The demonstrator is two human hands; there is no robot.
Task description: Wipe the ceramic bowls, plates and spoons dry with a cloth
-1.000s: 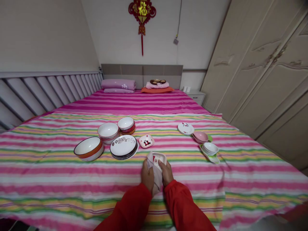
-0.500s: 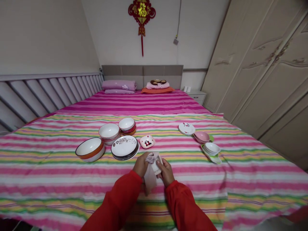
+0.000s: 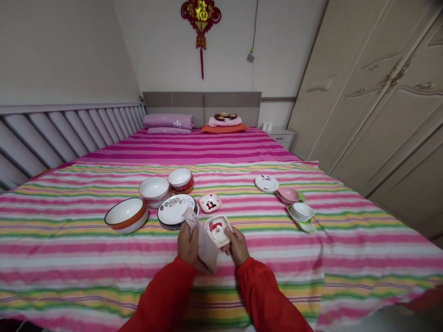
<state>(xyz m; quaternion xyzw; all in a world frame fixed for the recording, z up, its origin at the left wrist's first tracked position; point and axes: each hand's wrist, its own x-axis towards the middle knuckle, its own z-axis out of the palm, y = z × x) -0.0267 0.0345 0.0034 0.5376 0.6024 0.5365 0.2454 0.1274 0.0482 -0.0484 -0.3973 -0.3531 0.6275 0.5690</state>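
Note:
My right hand [image 3: 238, 245] grips a small square white dish with a red mark [image 3: 218, 229], held above the striped bedspread [image 3: 86, 249]. My left hand [image 3: 188, 243] is closed on a pale pink cloth [image 3: 204, 240], which hangs just left of the dish. A like square dish [image 3: 210, 202] lies on the bed just beyond. Both my sleeves are red.
To the left lie a patterned plate stack [image 3: 175, 210], an orange-rimmed bowl [image 3: 126, 214], a white bowl [image 3: 154, 189] and stacked bowls [image 3: 180, 179]. To the right are a small plate [image 3: 266, 183], pink bowls [image 3: 288, 195] and small white dishes on a green tray [image 3: 302, 213]. A wardrobe [image 3: 380, 106] stands right.
The cloth has come off the dish and moved left with my left hand. The dish's inner face with its red mark now shows in my right hand.

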